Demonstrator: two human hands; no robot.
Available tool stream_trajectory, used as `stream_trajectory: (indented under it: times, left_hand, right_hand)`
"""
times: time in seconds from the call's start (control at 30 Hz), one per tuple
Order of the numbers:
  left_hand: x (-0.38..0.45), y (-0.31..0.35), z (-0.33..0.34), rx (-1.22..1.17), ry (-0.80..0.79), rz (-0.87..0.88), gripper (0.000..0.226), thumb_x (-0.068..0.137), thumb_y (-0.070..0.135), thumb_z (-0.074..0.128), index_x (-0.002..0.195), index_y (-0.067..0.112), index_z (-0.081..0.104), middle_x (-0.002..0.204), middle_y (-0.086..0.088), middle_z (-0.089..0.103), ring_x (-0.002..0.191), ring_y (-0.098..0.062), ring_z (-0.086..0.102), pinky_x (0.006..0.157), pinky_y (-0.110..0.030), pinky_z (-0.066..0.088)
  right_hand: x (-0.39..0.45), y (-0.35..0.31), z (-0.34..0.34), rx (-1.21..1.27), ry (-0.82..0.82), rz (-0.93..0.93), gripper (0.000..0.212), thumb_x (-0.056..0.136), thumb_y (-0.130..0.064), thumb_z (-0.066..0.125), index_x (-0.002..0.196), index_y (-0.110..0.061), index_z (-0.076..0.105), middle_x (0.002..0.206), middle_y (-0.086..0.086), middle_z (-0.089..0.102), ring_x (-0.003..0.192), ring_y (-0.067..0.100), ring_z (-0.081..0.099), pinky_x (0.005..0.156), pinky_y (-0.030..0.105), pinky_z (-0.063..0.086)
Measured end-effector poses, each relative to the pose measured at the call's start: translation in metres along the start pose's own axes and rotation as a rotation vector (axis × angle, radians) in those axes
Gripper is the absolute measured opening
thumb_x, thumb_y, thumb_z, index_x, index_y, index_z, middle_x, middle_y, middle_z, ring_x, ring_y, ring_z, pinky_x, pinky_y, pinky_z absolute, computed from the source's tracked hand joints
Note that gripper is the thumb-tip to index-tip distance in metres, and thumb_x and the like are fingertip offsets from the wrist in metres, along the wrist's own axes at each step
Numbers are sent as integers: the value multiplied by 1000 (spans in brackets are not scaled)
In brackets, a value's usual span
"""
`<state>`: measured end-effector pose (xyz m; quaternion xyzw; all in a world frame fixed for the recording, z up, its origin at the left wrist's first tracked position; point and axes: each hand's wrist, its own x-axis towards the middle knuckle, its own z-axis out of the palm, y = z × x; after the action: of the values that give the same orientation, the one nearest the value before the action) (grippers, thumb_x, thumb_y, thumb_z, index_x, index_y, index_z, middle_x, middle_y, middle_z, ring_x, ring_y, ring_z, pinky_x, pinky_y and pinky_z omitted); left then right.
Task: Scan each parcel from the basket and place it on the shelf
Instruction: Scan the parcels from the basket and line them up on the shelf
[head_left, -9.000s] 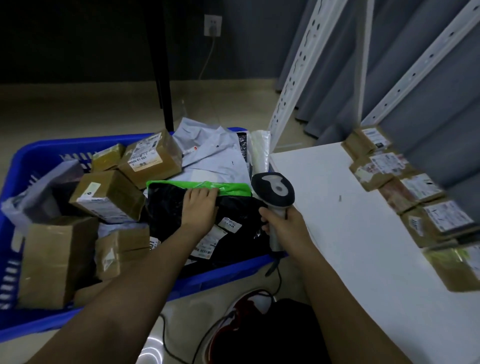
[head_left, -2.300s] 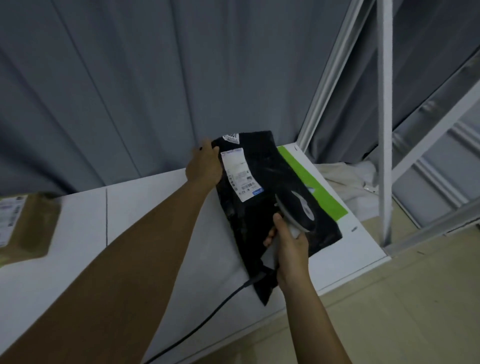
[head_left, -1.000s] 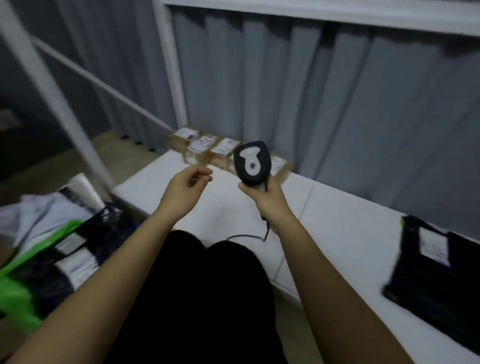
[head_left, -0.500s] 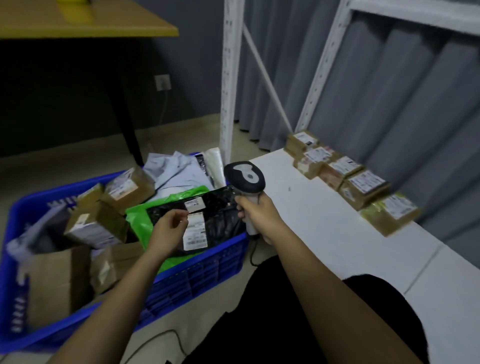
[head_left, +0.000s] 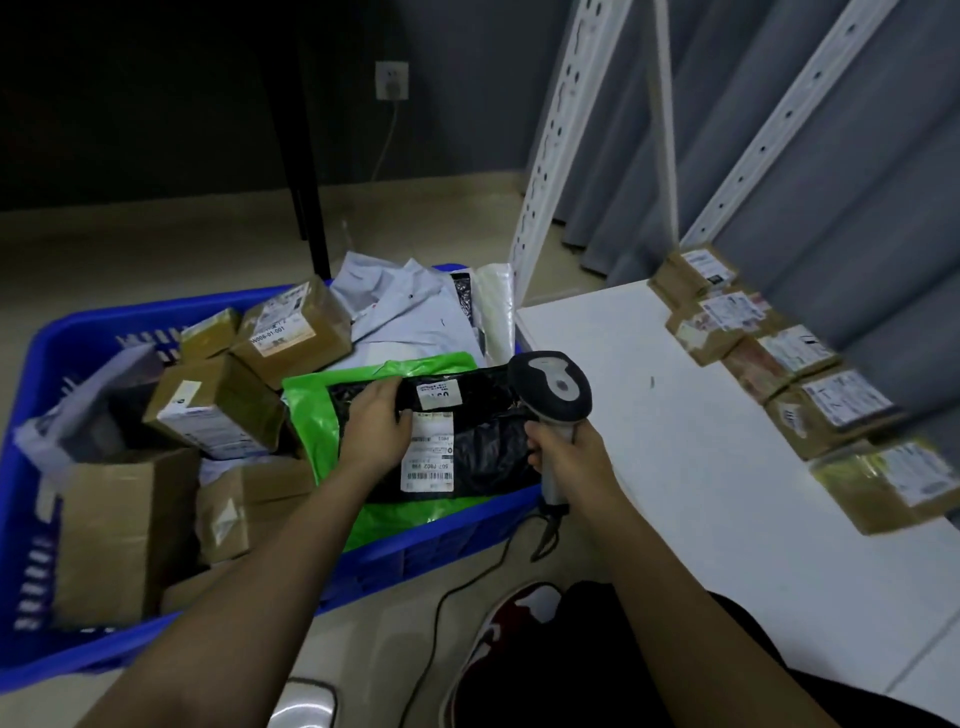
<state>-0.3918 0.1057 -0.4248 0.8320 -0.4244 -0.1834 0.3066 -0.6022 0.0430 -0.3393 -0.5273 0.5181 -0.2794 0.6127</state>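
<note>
My left hand (head_left: 376, 434) grips the black plastic mailer bag (head_left: 467, 436) in the blue plastic basket (head_left: 78, 332); my right hand (head_left: 566, 457) clenches the grey handheld scanner (head_left: 551, 395). Crumpled film could hide its label, spoiling the scan.

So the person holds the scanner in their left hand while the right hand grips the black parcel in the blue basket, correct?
Not quite: the hands are swapped. In the head view the right hand holds the scanner, and the left hand grips the black parcel, which does lie in the blue basket.
</note>
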Motion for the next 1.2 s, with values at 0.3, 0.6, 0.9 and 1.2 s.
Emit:
stream_trajectory:
  times: [0.3, 0.6, 0.9, 1.2]
  left_hand:
    - [31, 8, 18, 216, 19, -16, 30, 92, 32, 58, 116, 14, 61, 123, -10, 51, 116, -33, 39, 96, -37, 31]
    - [31, 16, -32, 10, 150, 142, 8, 93, 25, 58, 94, 19, 63, 84, -2, 71, 82, -26, 64, 72, -36, 47]
    - [55, 39, -83, -313, 148, 20, 20, 93, 15, 60, 110, 7, 68, 100, -3, 66, 95, -17, 59, 82, -26, 42]
    - [53, 46, -102, -302, 188, -8, 24, 94, 17, 58, 114, 7, 67, 110, -6, 68, 96, -12, 56, 83, -25, 38]
  right_hand:
    - [17, -2, 1, 25, -10, 5, 11, 91, -5, 62, 85, -14, 60, 70, 0, 61, 54, 4, 56, 55, 16, 49]
    - [14, 3, -21, -121, 57, -76, 15, 89, -5, 63, 76, -13, 59, 66, -1, 62, 63, 12, 56, 63, 27, 47]
    - [-2, 13, -23, -385, -109, -168, 22, 80, -13, 77, 92, -26, 62, 81, -15, 66, 70, -10, 63, 65, 11, 51]
    - [-9, 13, -28, -466, -164, -115, 27, 72, -18, 84, 94, -6, 72, 90, 11, 74, 85, 17, 69, 82, 38, 55]
